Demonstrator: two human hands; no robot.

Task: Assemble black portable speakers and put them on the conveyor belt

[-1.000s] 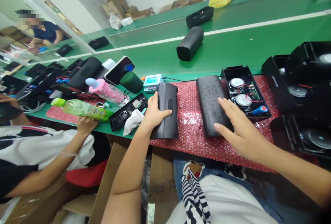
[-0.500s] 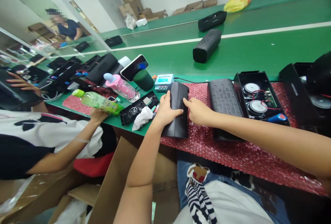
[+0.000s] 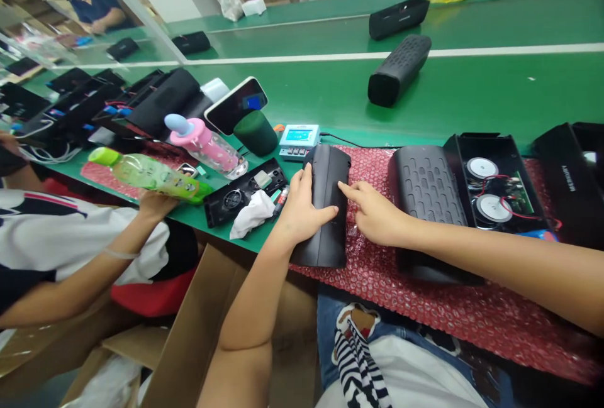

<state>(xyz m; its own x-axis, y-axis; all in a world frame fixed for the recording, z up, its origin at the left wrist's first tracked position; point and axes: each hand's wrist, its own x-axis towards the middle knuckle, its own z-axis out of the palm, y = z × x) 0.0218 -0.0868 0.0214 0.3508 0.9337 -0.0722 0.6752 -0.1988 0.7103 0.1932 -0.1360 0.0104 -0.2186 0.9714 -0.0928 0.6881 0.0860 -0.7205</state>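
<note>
A black box-shaped speaker [image 3: 328,169] stands on the red bubble wrap in front of me. My left hand [image 3: 304,210] is wrapped round its left side, thumb lying across the near face. My right hand [image 3: 377,213] has its index finger stretched out, the tip touching the speaker's right edge; the other fingers are loosely curled and hold nothing. To the right lies a black speaker shell with a brick-like pattern [image 3: 427,185]. Beside it an opened housing [image 3: 488,144] shows two round drivers, red wires and a circuit board. A small light-blue meter [image 3: 299,141] sits just behind the held speaker.
Red bubble wrap [image 3: 368,270] covers the bench edge. On my left are a green bottle [image 3: 151,175], a pink bottle [image 3: 207,144], a propped phone [image 3: 238,106], white tissue [image 3: 252,213] and a co-worker's arm [image 3: 117,251]. More speakers [image 3: 399,71] rest on the green surface behind.
The view has shifted, so the bench objects sit differently in the picture. My left hand keeps its hold on the speaker; my right fingertip stays at its edge, with the other fingers slightly looser.
</note>
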